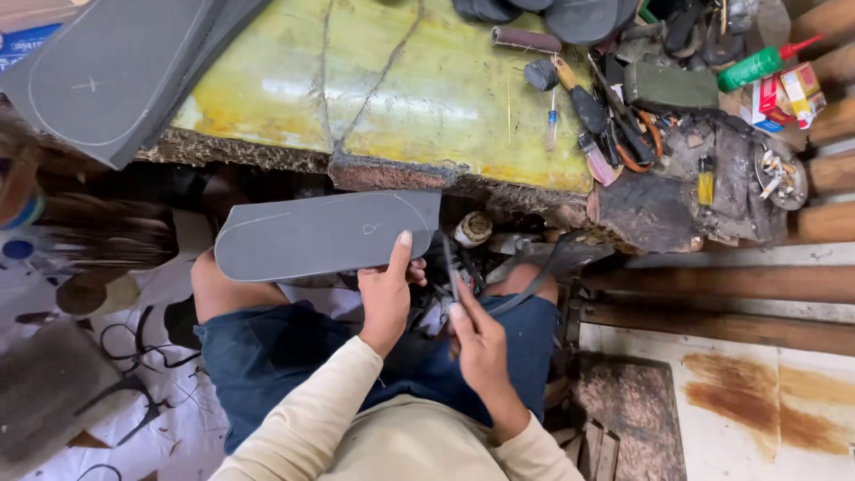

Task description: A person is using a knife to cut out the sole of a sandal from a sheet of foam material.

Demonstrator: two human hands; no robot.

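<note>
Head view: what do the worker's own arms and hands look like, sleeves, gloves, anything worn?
Both arms wear long cream-coloured sleeves of a soft knit, reaching to the wrists. The left hand and right hand are bare: no gloves, and no rings, watch or bands that I can make out. The left sleeve shows some creases near the forearm; the right sleeve is mostly cut off by the frame edge.

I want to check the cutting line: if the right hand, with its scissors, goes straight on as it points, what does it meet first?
Most likely the right edge of the grey rubber sheet, held by the left hand. The right hand points its scissors up toward that edge; depth is unclear.
</note>
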